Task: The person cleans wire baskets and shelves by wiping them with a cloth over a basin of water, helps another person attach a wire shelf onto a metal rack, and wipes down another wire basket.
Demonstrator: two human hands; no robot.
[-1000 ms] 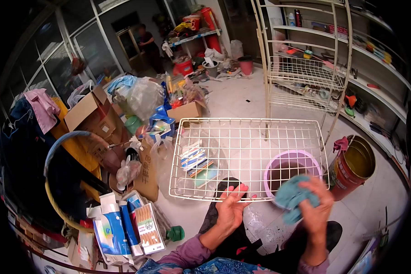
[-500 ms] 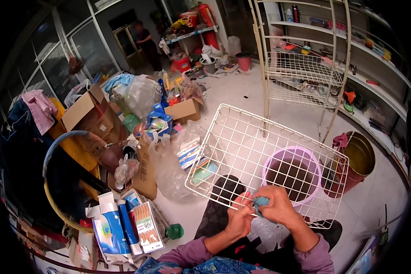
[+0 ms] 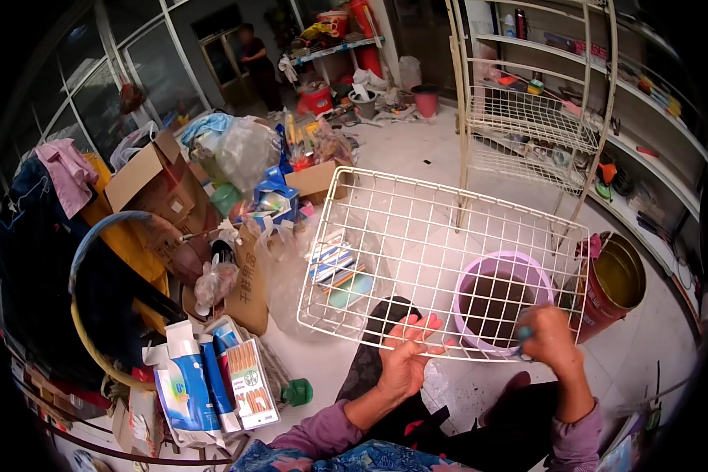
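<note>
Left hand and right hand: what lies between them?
In the head view, the wire rack's near rim runs between the left hand and right hand; the purple tub shows beyond it.

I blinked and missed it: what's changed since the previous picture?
The right hand, gripping the blue-green cloth, has moved right, from beside the left hand to the near right corner of the wire basket. The basket slants less, its right end higher in view. The left hand still holds its near edge; the purple bucket hasn't moved.
</note>
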